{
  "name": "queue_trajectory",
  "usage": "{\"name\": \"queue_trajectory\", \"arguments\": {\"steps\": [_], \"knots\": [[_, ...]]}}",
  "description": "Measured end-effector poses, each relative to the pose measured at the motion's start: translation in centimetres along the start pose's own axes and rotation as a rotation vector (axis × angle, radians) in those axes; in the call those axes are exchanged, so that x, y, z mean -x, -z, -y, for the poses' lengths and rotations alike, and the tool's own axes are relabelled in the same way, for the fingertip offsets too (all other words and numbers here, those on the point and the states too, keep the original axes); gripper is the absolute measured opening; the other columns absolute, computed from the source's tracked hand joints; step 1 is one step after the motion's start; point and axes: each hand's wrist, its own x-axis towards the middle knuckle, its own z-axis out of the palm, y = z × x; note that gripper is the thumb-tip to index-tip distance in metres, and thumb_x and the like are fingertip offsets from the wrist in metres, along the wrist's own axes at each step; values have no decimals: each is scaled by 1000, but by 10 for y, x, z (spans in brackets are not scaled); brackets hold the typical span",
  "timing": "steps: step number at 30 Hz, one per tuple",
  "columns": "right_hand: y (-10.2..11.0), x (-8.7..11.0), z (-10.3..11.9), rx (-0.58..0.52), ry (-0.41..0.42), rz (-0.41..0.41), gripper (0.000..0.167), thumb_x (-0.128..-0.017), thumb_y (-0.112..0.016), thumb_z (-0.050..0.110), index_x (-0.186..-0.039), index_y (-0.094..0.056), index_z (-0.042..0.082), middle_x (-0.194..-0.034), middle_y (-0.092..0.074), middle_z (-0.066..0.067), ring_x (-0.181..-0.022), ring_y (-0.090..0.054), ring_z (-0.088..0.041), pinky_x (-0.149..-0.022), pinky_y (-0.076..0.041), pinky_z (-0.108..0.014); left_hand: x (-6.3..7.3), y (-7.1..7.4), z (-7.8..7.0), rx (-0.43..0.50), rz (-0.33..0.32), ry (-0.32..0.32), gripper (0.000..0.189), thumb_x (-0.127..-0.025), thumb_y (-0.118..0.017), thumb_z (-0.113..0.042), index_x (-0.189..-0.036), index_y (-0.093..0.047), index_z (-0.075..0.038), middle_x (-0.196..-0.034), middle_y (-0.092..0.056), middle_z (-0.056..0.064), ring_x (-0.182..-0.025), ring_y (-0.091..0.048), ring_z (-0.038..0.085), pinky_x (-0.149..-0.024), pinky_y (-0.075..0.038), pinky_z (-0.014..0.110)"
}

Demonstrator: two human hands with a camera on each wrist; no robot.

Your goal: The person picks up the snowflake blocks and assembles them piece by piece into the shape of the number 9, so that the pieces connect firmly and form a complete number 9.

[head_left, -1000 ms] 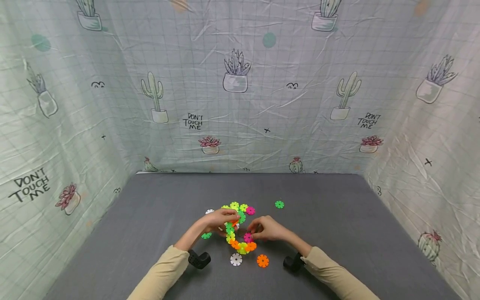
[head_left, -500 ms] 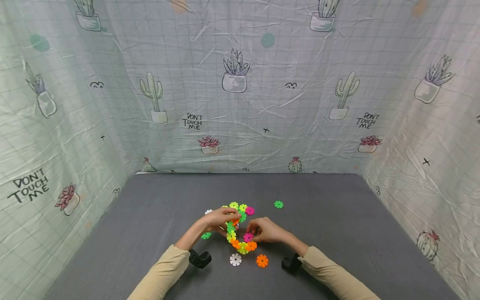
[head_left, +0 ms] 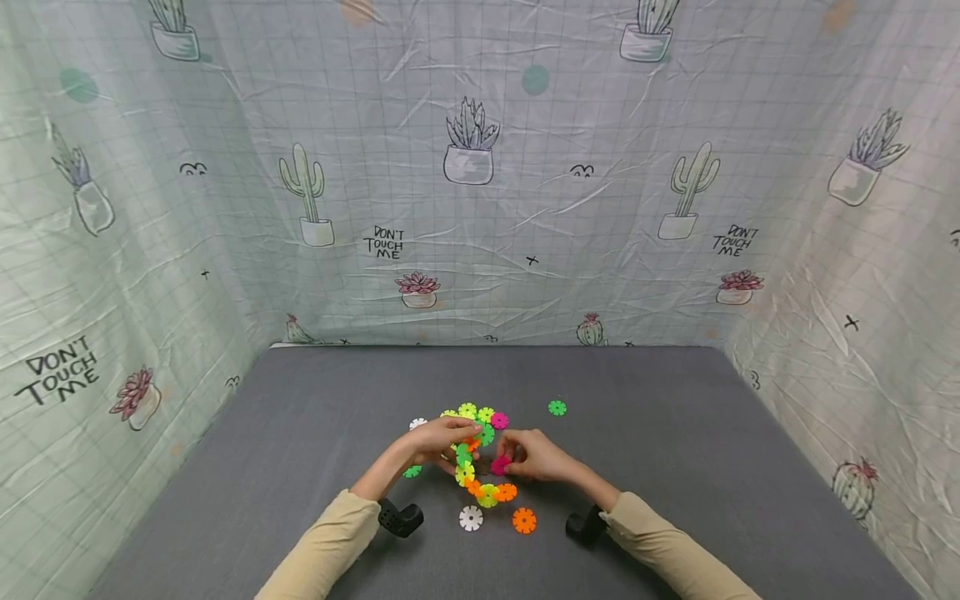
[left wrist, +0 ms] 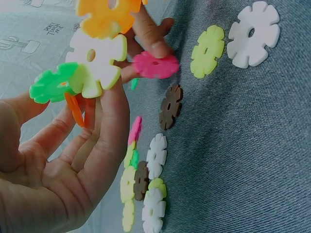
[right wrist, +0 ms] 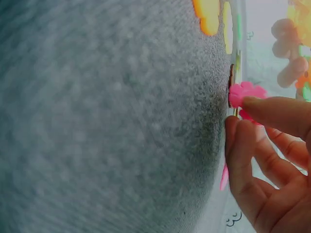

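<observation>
My left hand point(head_left: 442, 439) holds a curved chain of notched plastic snowflake discs. In the left wrist view a green disc point(left wrist: 53, 82), an orange disc, a pale yellow disc point(left wrist: 95, 68) and another orange disc point(left wrist: 109, 17) of this chain show above its fingers. The chain curves down toward me in the head view, ending at an orange disc point(head_left: 506, 492). Right of it, my right hand point(head_left: 536, 456) pinches a pink snowflake disc point(right wrist: 247, 92) between thumb and fingers. This pink disc is tilted and lies apart from the chain's orange end in the head view.
Loose discs lie on the grey table point(head_left: 637, 433): white point(head_left: 471, 518) and orange point(head_left: 524, 521) in front, green point(head_left: 557, 407) at the back right. More yellow, pink and white ones lie behind the hands. A brown disc point(left wrist: 170, 107) shows in the left wrist view. A patterned cloth point(head_left: 480, 233) surrounds the table.
My right hand has moved the pink disc slightly up and away from the chain's orange end, tilting it. My left hand has kept its place, with the chain shifting a little.
</observation>
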Motion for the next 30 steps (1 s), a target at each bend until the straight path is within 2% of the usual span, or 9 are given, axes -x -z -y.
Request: {"name": "queue_trajectory", "arguments": {"steps": [5,11,14,18,22,25,30], "knots": [[3,1,0,-65,-33,-47,4,-80,-64,7,-83,-62,7,-75,-62,-5,-49,-52,-6,-43,-46,-19,-1,0,1,14,8,1,38,-90,-47,-42,-103,-55,-7,-85,-66,7,-44,-38,10,-55,-53,30],[7,3,0,-132,-38,-74,5,-84,-61,12,-85,-62,7,-78,-63,-7,-56,-57,-16,-43,-49,-24,-1,-2,1,8,8,-13,34,-92,-46,-38,-98,-56,-7,-79,-64,0,-46,-36,10,-52,-52,28],[8,3,-1,-169,-46,-102,7,-85,-61,16,-85,-62,9,-79,-63,-7,-61,-58,-23,-44,-50,-28,-1,-3,0,4,7,-17,34,-92,-46,-38,-96,-57,-7,-84,-64,2,-48,-36,10,-52,-52,27],[11,4,0,-222,-68,-156,8,-85,-60,18,-86,-61,10,-83,-64,-9,-68,-61,-28,-45,-51,-31,0,-3,-1,-3,-14,-13,35,-91,-47,-38,-98,-57,-5,-103,-62,9,-50,-35,11,-54,-52,28],[14,4,2,-282,-74,-211,11,-86,-60,17,-90,-60,7,-84,-65,-14,-69,-62,-32,-48,-52,-34,0,-4,0,1,-25,-14,36,-92,-47,-36,-106,-56,-4,-120,-54,15,-49,-33,10,-53,-52,28],[15,4,6,-327,-65,-242,12,-85,-59,13,-92,-60,3,-85,-64,-17,-69,-61,-35,-52,-52,-40,0,-4,0,0,-21,-22,35,-92,-47,-34,-110,-56,-5,-121,-53,15,-49,-31,10,-52,-51,27],[20,8,25,-374,-30,-256,13,-85,-56,3,-95,-58,-5,-88,-62,-25,-74,-58,-43,-60,-51,-49,0,-4,0,-1,-8,-32,31,-92,-47,-32,-106,-56,-6,-114,-54,12,-49,-28,11,-51,-50,26]]}}
